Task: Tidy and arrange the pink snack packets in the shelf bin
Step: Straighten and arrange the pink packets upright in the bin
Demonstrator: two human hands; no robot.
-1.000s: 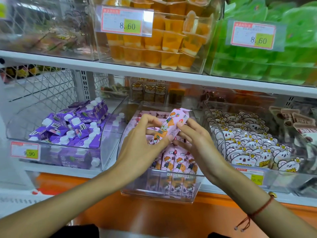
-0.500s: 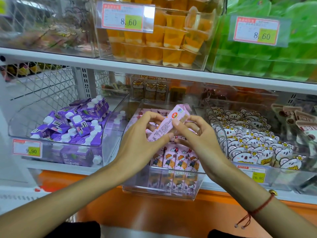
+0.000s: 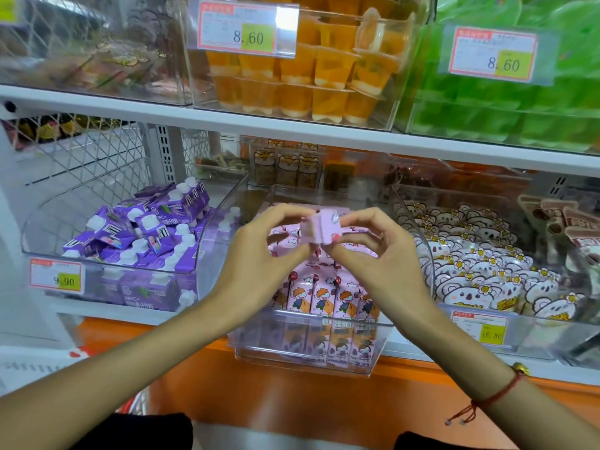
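Pink, glossy snack packet (image 3: 319, 229), small and box-like as seen end-on, is held up between two bare hands above a clear plastic shelf bin (image 3: 308, 352). The left hand (image 3: 259, 261) pinches the packet's left side with curled fingers and thumb; the right hand (image 3: 376, 254) pinches its right side the same way. A thin red string bracelet (image 3: 487, 401) circles the right wrist.

Below the hands, a row of upright pink cartoon-printed snack packets (image 3: 328, 297) stands against the bin's front wall, with more pink packets lying behind them.

To the left, a second clear bin holds a loose heap of purple drink cartons with white caps (image 3: 146, 232), with a red and yellow price label (image 3: 56, 278) on its front. To the right, another clear bin holds white bear-face snack packs (image 3: 480, 271). On the shelf above sit clear bins of orange jelly cups (image 3: 302, 73) and green jelly cups (image 3: 506, 105).
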